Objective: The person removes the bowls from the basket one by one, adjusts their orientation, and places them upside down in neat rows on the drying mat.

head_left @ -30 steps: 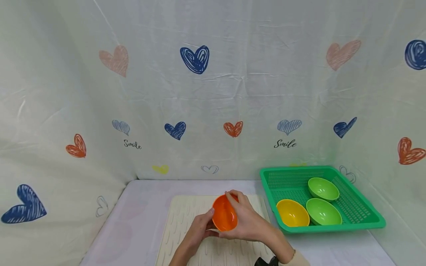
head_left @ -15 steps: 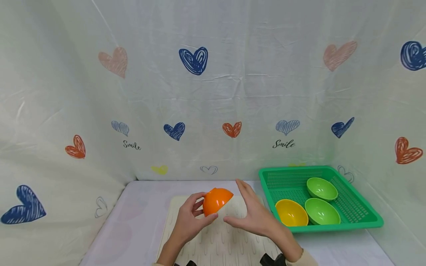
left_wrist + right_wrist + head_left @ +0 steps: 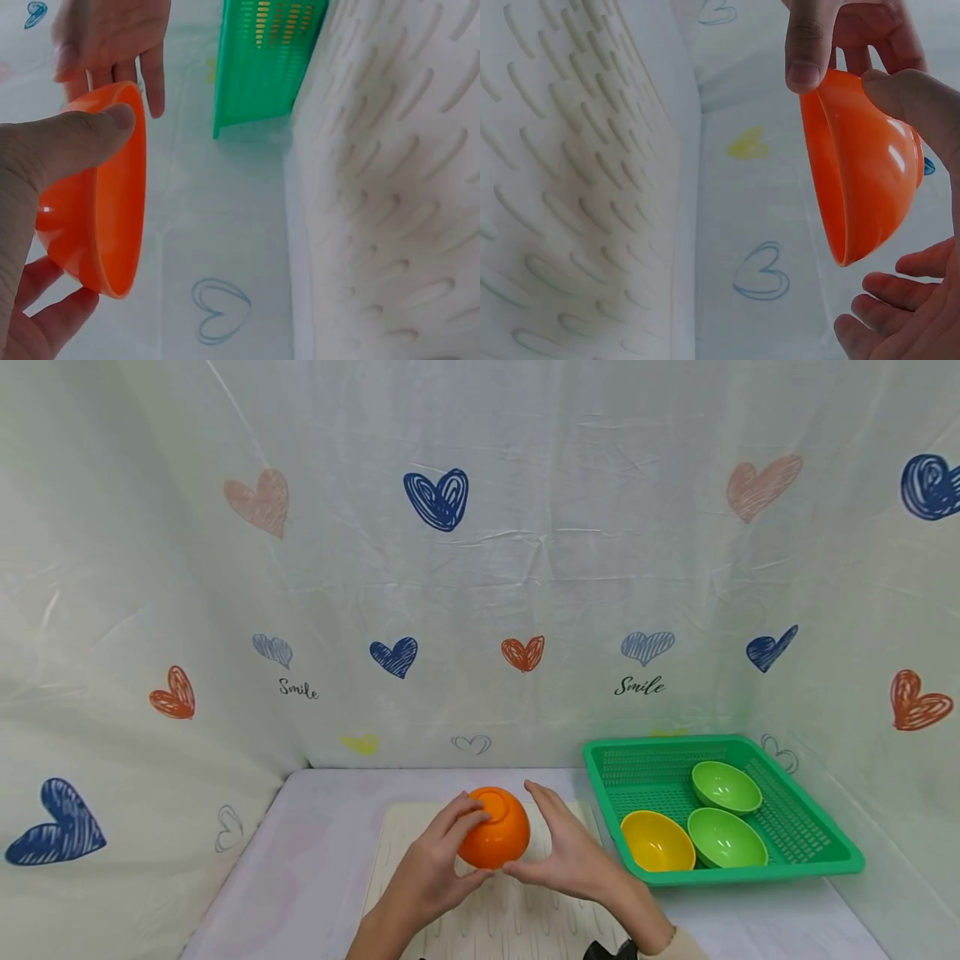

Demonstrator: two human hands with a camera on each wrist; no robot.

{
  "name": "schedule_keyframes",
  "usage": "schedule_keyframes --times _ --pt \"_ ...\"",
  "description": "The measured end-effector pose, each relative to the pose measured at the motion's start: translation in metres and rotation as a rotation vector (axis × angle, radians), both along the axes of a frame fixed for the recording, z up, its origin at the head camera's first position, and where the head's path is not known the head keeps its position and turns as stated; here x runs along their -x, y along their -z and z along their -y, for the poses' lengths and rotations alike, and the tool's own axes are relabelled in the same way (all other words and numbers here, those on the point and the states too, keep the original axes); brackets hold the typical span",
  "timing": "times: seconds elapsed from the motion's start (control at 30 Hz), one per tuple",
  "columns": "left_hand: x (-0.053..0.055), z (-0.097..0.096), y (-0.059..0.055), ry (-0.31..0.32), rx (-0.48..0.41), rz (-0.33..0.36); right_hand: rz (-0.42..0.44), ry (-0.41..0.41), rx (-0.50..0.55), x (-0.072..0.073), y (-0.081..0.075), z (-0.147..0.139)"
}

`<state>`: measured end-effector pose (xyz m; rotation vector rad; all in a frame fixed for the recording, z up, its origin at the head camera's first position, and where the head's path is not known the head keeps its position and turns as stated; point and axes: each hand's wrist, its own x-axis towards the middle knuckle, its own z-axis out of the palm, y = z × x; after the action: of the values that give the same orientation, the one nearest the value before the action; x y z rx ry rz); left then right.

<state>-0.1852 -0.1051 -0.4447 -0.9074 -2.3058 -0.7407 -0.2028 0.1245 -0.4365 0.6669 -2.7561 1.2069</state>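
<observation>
An orange bowl [image 3: 497,847] is tipped upside down in the air over the ribbed mat, its foot ring facing up and away in the head view. My left hand [image 3: 429,870] grips it, thumb at the rim and fingers over the outside. The left wrist view shows the thumb pressed by the rim of the orange bowl [image 3: 120,202]. My right hand [image 3: 573,858] is spread on the other side, its thumb at or very near the orange bowl [image 3: 874,180]. In the right wrist view its fingers stand apart from the bowl.
A green basket [image 3: 750,876] stands at the right of the table [image 3: 300,852], holding a yellow bowl [image 3: 658,842] and two green bowls [image 3: 726,787]. The cream mat [image 3: 525,918] lies under my hands. A curtain [image 3: 480,577] with printed hearts hangs behind.
The bowl first had its hollow toward me between both hands. It has turned over to show its outside, and my right hand has loosened from it, while the left keeps hold.
</observation>
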Motion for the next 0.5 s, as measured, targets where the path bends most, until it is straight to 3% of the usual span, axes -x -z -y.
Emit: schedule_keyframes --times 0.27,0.5 --pt "-0.0016 -0.0021 0.0041 0.031 0.01 -0.039 -0.012 -0.04 -0.012 0.0011 0.0049 -0.0003" --pt "-0.0053 -0.0039 0.0063 0.033 0.039 0.0 -0.03 -0.078 -0.026 0.0028 0.0056 -0.0013"
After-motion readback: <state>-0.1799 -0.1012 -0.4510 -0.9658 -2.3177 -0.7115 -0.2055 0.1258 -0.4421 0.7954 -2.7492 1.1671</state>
